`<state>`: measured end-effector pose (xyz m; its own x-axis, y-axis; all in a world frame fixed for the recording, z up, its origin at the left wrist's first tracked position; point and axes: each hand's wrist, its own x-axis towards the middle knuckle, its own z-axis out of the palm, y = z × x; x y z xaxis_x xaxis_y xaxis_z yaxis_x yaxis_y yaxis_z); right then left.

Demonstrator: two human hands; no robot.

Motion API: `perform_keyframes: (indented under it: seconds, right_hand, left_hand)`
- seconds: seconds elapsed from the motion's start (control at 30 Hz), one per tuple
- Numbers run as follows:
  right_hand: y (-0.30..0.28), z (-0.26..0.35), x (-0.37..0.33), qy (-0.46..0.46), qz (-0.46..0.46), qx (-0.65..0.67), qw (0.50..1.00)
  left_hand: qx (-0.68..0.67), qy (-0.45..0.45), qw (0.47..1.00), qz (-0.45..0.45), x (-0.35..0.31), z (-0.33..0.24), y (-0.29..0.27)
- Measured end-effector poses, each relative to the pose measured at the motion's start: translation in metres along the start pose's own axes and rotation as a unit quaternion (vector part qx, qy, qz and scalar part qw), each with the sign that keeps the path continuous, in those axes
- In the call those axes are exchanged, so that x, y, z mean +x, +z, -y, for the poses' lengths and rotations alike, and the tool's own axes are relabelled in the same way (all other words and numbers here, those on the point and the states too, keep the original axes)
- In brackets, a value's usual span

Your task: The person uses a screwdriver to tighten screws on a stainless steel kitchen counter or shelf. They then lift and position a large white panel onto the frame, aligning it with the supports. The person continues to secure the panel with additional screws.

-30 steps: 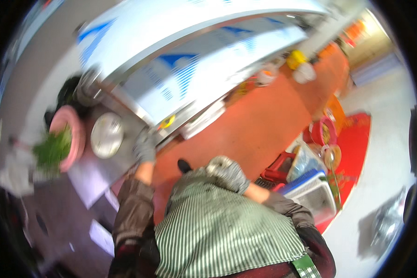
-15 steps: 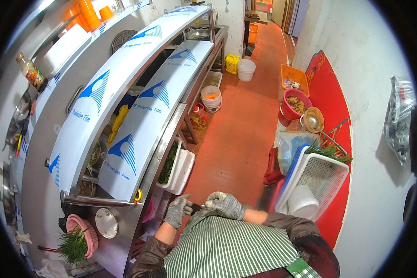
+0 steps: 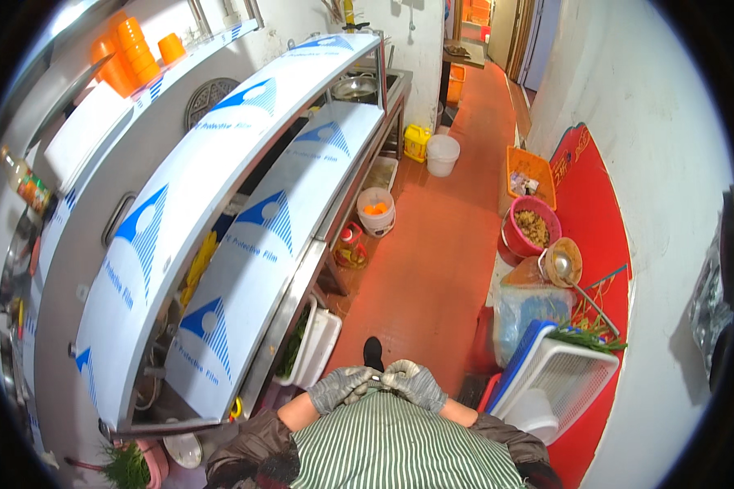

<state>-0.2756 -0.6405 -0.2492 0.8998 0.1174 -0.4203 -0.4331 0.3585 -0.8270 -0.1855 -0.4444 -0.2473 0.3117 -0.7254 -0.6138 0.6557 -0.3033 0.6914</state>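
Observation:
A green-and-white striped apron (image 3: 391, 444) covers my front. At its far edge my left hand (image 3: 340, 389), in a grey work glove, has its fingers curled on the cloth. Close beside it my right hand (image 3: 417, 385), in a matching glove, pinches the same edge. A small whitish bit shows between the two hands; I cannot make out what it is. Just beyond them a black shoe (image 3: 373, 353) rests on the red floor.
On the left runs a steel counter with film-covered shelves (image 3: 245, 244), white trays (image 3: 318, 349) beneath it. Along the right wall stand a white basket (image 3: 575, 379), a pink tub (image 3: 534, 224) and an orange crate (image 3: 532, 175). A red floor strip (image 3: 424, 269) runs between.
My left hand has moved right, up beside my right hand at the apron edge. The view has shifted, and a shoe now shows beyond the hands.

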Motion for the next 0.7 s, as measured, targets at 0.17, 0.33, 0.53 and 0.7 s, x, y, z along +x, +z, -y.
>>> perform_keyframes:
  seconds: [0.17, 0.33, 0.53, 0.7]
  right_hand:
    - [-0.022, 0.063, 0.062, -0.033, -0.052, 0.065, 0.996]
    - [-0.047, 0.107, 0.114, -0.039, -0.082, 0.097, 0.991]
    - [-0.089, 0.147, 0.162, -0.038, -0.131, -0.004, 0.991]
    - [-0.147, 0.199, 0.205, 0.005, -0.147, -0.251, 0.957]
  left_hand:
    - [0.002, 0.006, 0.997, 0.070, 0.063, -0.091, -0.026]
    - [-0.082, -0.015, 0.989, 0.125, 0.117, -0.148, -0.054]
    - [-0.115, -0.050, 0.985, 0.118, 0.188, -0.196, -0.068]
    - [-0.084, -0.059, 0.993, 0.053, 0.248, -0.252, -0.064]
